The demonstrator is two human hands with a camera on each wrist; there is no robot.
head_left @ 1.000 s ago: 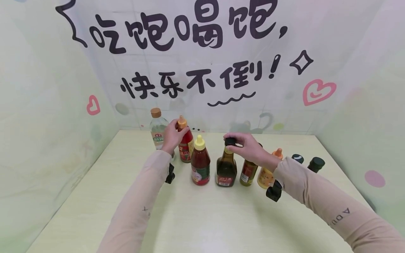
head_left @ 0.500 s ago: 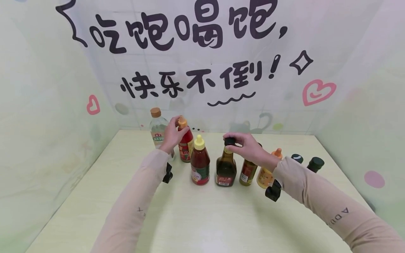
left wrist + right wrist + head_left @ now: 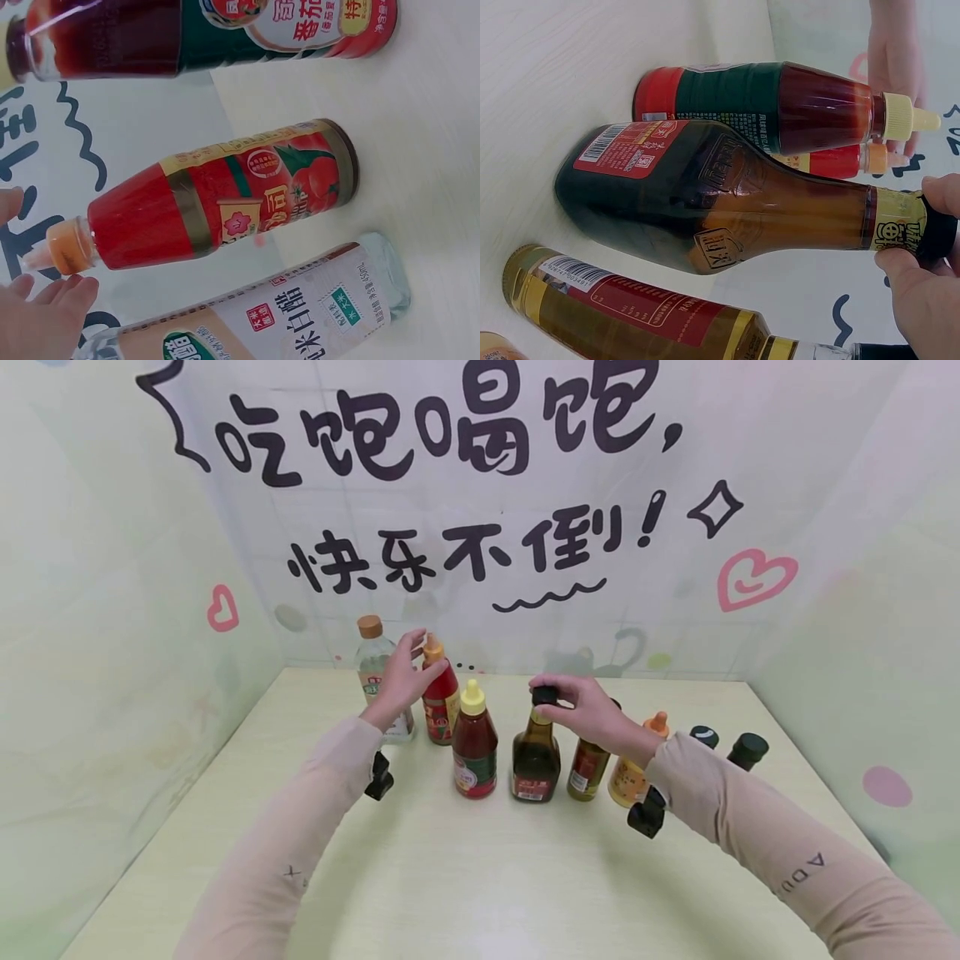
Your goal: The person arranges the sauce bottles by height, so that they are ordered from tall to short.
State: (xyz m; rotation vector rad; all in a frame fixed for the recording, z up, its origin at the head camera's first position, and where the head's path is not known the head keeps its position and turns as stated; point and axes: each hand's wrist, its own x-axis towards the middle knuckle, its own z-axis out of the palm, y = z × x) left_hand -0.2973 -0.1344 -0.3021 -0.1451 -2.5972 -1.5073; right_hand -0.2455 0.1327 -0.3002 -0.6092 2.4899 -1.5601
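We get only the tops of two dark-capped bottles [image 3: 748,749], the right sleeve [image 3: 780,835] hiding the rest! The left hand [image 3: 405,677] masks part of the rice vinegar bottle [image 3: 372,672]; the right hand [image 3: 591,710] partly covers the black cap [image 3: 936,229] of the brown sauce bottle [image 3: 727,199].

Within the right grip [image 3: 585,708], the dark sauce bottle [image 3: 667,195] is showing glossy, glass-like walls, and its cap [image 3: 545,695] is looking like smooth plastic. Beside the left grip [image 3: 400,683], the tomato sauce squeeze bottle [image 3: 142,217] is gleaming like slick plastic. Below both grips, the desk [image 3: 480,877] is displaying a smooth, wood-like finish; behind them, the sleeves [image 3: 765,827] are looking like matt cloth.
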